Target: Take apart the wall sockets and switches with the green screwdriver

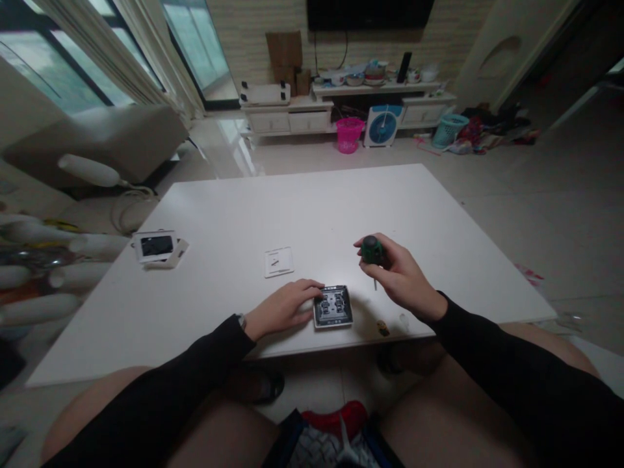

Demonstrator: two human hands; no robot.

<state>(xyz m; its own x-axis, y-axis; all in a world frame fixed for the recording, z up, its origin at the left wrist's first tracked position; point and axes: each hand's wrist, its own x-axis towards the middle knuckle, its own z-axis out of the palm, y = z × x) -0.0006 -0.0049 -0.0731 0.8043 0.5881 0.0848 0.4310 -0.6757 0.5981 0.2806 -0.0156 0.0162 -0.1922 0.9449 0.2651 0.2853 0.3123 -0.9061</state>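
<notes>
My right hand [397,273] is closed round a green screwdriver [371,248] with a dark end cap. Its shaft points down toward the table, apart from everything else. At the near edge of the white table, my left hand [287,307] steadies a square wall switch [333,308], its fingers over the upper left corner and side. Black and grey inner parts of the switch face up. A flat white square plate [285,263] lies beyond my left hand, with small dark pieces or marks on it too small to name.
A white box with a dark screen [156,246] lies on the table's left side. A small yellow-and-black piece [383,327] is by the near edge. White cylinders [88,246] crowd the left. Past the table [302,208] stand a pink basket [349,135] and a fan [383,127].
</notes>
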